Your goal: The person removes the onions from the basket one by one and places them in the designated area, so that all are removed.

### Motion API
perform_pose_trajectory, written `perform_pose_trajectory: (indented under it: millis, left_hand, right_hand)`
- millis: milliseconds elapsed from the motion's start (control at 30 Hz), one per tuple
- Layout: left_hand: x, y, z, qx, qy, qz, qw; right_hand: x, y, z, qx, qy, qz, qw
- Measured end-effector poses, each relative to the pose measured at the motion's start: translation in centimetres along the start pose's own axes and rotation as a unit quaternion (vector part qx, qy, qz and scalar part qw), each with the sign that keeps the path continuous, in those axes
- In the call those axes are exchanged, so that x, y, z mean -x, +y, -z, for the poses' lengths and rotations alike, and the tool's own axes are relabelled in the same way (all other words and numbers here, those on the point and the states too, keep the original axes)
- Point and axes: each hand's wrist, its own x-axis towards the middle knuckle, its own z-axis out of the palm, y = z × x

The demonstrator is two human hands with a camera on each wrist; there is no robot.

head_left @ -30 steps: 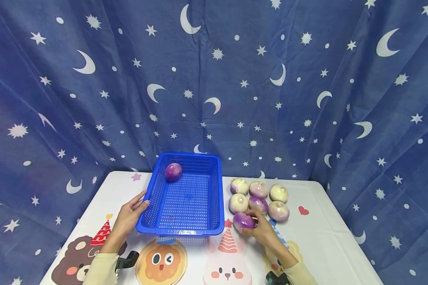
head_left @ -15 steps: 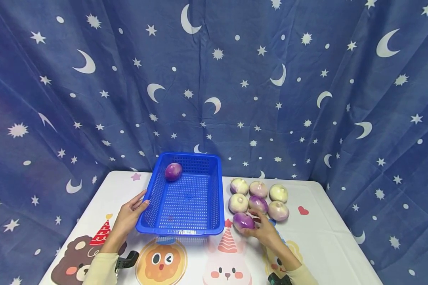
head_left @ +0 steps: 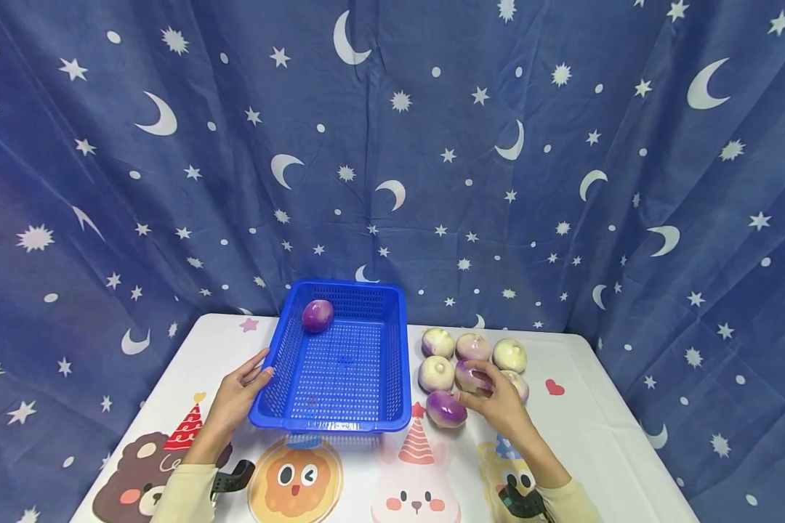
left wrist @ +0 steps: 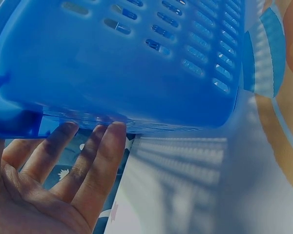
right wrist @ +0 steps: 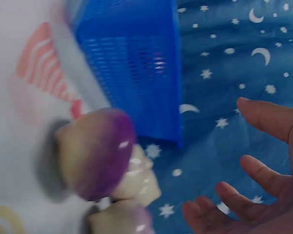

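Note:
My left hand (head_left: 238,396) holds the left rim of a blue plastic basket (head_left: 405,363); in the left wrist view the fingertips (left wrist: 117,129) touch the outer wall under the rim. A purple onion (head_left: 317,316) lies in its far left corner. My right hand (head_left: 500,399) hovers over the group right of the basket, fingers apart and holding nothing. It partly covers a purple onion (head_left: 467,374) in the middle. Just left of the thumb, another purple onion (head_left: 446,409) lies on the table. In the right wrist view, a purple-and-cream onion (right wrist: 95,153) shows beyond the spread fingers.
Several paler onions stand close together, among them a cream onion (head_left: 436,373) and a far right onion (head_left: 510,355). The white table cover (head_left: 595,450) bears cartoon prints. A blue star-and-moon curtain (head_left: 392,145) hangs right behind the table's far edge.
My right hand has let go of the near purple onion and moved up and right over the middle one. That onion stays on the table. The left hand and basket stay put.

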Motion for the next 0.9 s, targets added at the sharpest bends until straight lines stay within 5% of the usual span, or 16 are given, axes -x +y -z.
perform_pose_trajectory:
  millis: [300, 900]
  left_hand:
    - [0.0, -0.1, 0.1, -0.001, 0.003, -0.005, 1.0000]
    - [-0.1, 0.0, -0.1, -0.005, 0.004, 0.002, 1.0000]
  right_hand:
    - [-1.0, -3.3, 0.2, -0.004, 0.016, 0.050, 0.9986]
    - [-2.8, -5.8, -3.7, -0.087, -0.040, 0.031, 0.9949]
